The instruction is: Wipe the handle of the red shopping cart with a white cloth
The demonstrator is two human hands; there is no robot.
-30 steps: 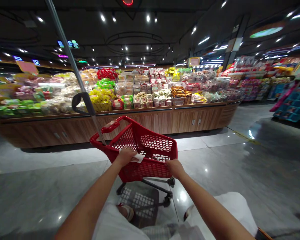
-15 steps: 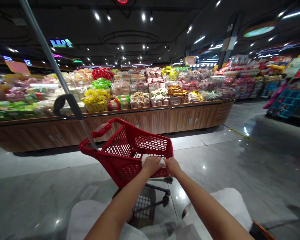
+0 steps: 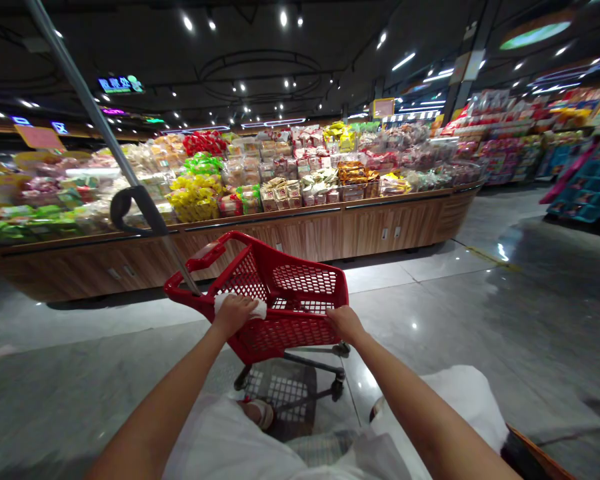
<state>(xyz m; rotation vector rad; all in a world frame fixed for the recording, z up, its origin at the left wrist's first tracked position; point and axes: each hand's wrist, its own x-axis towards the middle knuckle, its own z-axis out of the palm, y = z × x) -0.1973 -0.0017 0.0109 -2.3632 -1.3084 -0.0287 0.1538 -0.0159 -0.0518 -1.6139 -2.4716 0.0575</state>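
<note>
Looking down from the head view, a person stands beside a red shopping cart [image 3: 300,330] on a grey, shiny floor [image 3: 455,320], both arms stretched toward its near side. The left hand [image 3: 236,312] is mostly closed around a crumpled white cloth [image 3: 261,311], pressing it to the near rim toward the handle end; the cloth shows on both sides of the fingers. The right hand [image 3: 347,323] is curled over the same rim at the right-hand corner – gripping the red plastic – well apart from the left.

The cart stands just ahead of the person, its red handle [image 3: 210,256] at the left and one dark wheel [image 3: 337,390] at the lower right. From near the handle, a grey pole [image 3: 87,110] slants to the upper left, with a dark looped grip [image 3: 147,210] partway along it. Behind the cart runs a wood-fronted display stand [image 3: 310,239] heaped with packaged goods [image 3: 280,193] – red, green, yellow and pale wrappers. White clothing [image 3: 220,440] and a shoe [image 3: 266,415] show below.
</note>
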